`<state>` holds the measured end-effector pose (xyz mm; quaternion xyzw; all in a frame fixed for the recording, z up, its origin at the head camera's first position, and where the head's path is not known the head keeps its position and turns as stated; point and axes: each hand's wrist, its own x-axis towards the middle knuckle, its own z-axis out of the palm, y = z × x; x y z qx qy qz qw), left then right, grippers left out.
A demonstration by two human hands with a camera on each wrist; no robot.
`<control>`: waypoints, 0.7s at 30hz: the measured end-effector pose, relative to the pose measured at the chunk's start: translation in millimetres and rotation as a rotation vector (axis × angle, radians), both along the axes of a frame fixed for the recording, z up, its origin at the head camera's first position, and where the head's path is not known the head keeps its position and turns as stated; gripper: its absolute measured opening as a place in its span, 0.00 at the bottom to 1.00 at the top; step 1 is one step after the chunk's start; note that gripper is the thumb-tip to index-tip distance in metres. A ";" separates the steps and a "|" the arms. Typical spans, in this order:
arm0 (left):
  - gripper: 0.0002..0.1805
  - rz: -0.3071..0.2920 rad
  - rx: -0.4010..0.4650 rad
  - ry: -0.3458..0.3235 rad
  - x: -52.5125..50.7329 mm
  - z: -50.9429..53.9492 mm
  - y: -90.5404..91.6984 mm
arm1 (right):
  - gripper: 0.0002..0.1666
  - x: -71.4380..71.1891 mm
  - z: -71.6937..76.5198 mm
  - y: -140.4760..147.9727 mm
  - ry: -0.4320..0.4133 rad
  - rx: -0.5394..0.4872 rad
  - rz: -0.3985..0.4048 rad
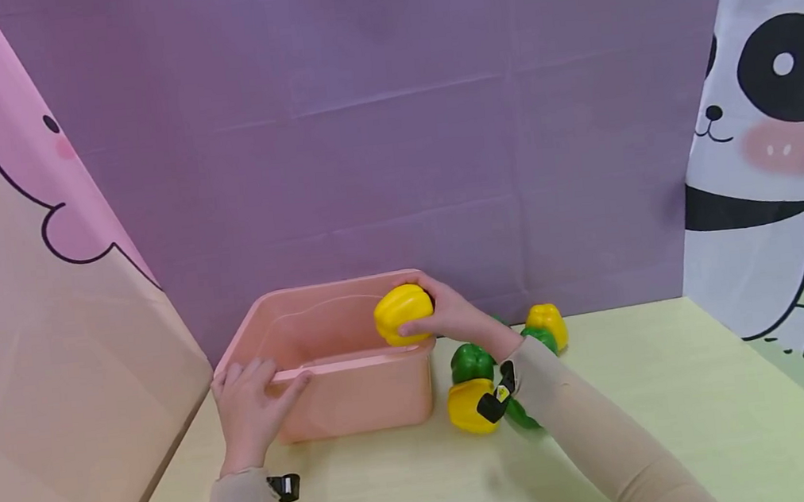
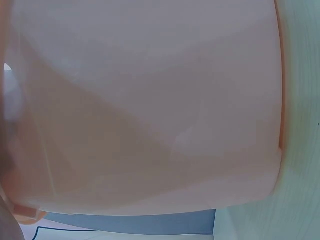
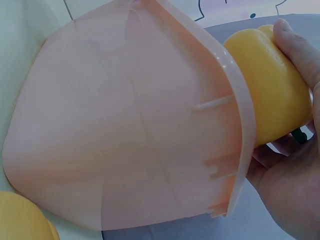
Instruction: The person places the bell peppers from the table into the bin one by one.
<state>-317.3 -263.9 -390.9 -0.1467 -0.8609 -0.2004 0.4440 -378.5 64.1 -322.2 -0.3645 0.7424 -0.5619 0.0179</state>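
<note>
A pink plastic bin (image 1: 365,398) stands on the table against the backdrop. My left hand (image 1: 247,412) grips its front rim near the left corner, fingers over the edge and thumb on the outside. Up at the right end of the rim, my right hand (image 1: 454,314) holds a yellow bell pepper (image 1: 402,313) above the bin's opening. The right wrist view shows that pepper (image 3: 265,85) just beyond the rim, its dark green stem turned toward the palm. Only the bin's outer wall (image 2: 150,110) fills the left wrist view; the left fingers are mostly hidden there.
Right of the bin lie a green bell pepper (image 1: 472,363) and a yellow one (image 1: 467,407). Another yellow pepper (image 1: 548,322) sits farther back beside a green one (image 1: 540,337). The right forearm partly covers a green pepper (image 1: 521,415). A purple backdrop (image 1: 394,164) rises behind the table.
</note>
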 end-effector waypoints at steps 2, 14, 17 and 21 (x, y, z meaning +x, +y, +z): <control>0.23 -0.002 0.001 0.007 0.3 0.1 0.0 | 0.39 0.1 -0.4 -1.9 0.019 0.017 -0.008; 0.23 -0.015 -0.003 0.008 1.9 0.6 -0.2 | 0.40 8.4 -2.5 -9.4 -0.001 0.037 -0.045; 0.23 -0.010 -0.002 0.009 3.9 1.9 -1.2 | 0.41 9.5 -2.4 -12.2 -0.003 0.038 -0.057; 0.23 -0.012 0.006 0.016 6.1 2.5 -2.7 | 0.40 6.8 -4.9 -16.5 0.004 0.035 -0.071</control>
